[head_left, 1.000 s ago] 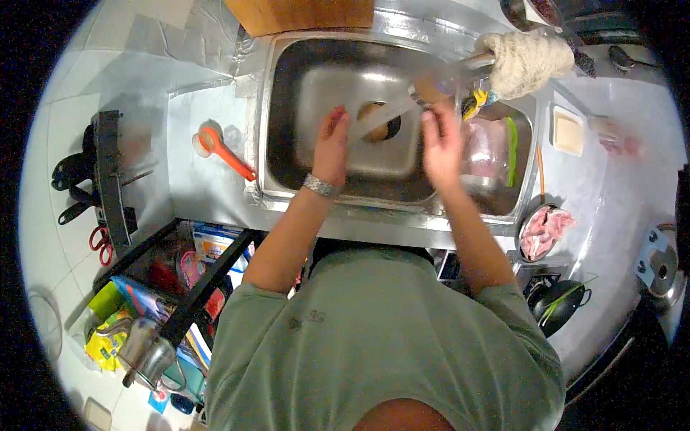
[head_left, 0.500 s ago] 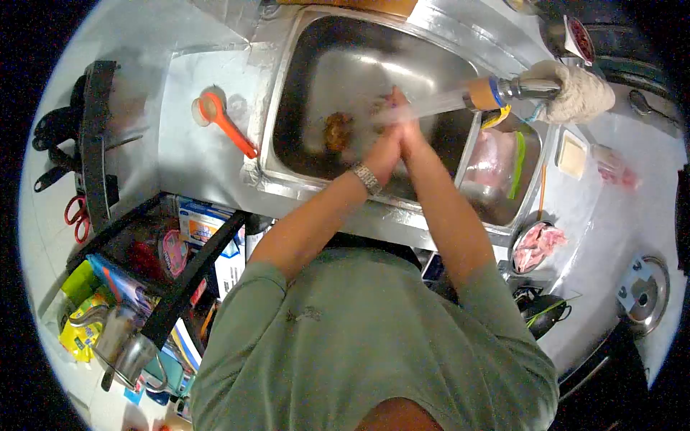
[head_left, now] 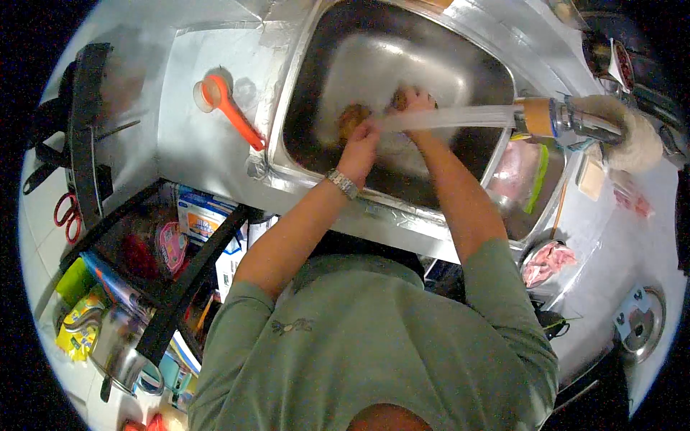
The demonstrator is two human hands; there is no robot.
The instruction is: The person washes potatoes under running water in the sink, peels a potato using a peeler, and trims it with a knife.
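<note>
Inside the steel sink, my left hand, with a metal-band watch on its wrist, has its fingers curled at the lower right edge of a rough brown lump. Farther right, the fingers of my right hand bend over a second, darker brown lump, which they partly cover. What kind of thing the lumps are, I cannot tell. A stream of water from the faucet runs leftward across the basin, passing between my hands and blurring the left fingertips.
An orange-handled tool lies on the counter left of the sink. The smaller right basin holds a zip bag with pinkish contents. Beside it stand a bowl of raw meat and a pale block. Knives and red scissors hang at left.
My hands were together under the water; now they are apart, the left at one brown lump and the right at the other. The camera view has shifted, moving the sink slightly right and up.
</note>
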